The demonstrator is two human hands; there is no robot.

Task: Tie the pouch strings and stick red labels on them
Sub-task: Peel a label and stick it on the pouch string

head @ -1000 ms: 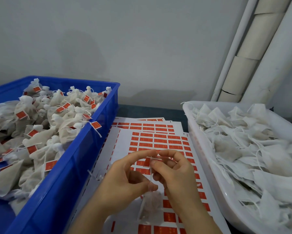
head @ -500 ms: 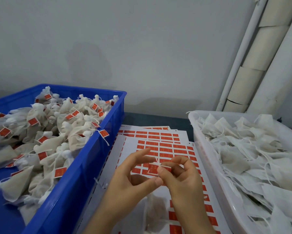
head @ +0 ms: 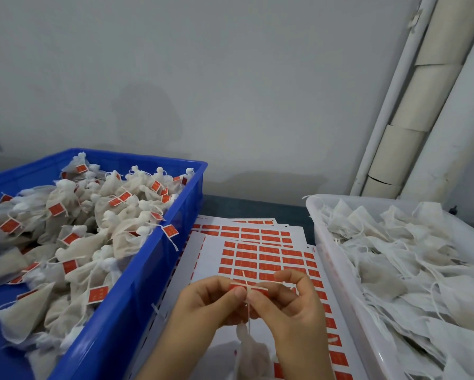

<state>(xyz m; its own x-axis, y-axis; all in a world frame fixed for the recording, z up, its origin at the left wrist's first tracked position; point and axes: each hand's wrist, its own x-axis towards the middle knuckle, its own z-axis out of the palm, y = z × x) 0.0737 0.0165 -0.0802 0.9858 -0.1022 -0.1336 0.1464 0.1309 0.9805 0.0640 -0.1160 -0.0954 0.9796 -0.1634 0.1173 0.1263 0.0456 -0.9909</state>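
My left hand [head: 208,303] and my right hand [head: 287,305] meet at the bottom centre. Together they pinch a red label [head: 248,289] spread flat across a thin white string [head: 246,282], the left on one end and the right on the other. The string runs down to a small white pouch [head: 253,352] hanging below my hands. Under them lie white sheets of red labels [head: 266,259].
A blue crate [head: 159,264] at the left holds several tied pouches with red labels. A white tub [head: 340,283] at the right is full of untied pouches. A grey wall and pale pipes [head: 411,111] stand behind the dark table.
The camera tilted up a little. My hands moved apart slightly, and the red label now lies stretched across the string between both thumbs; earlier only the string was held.
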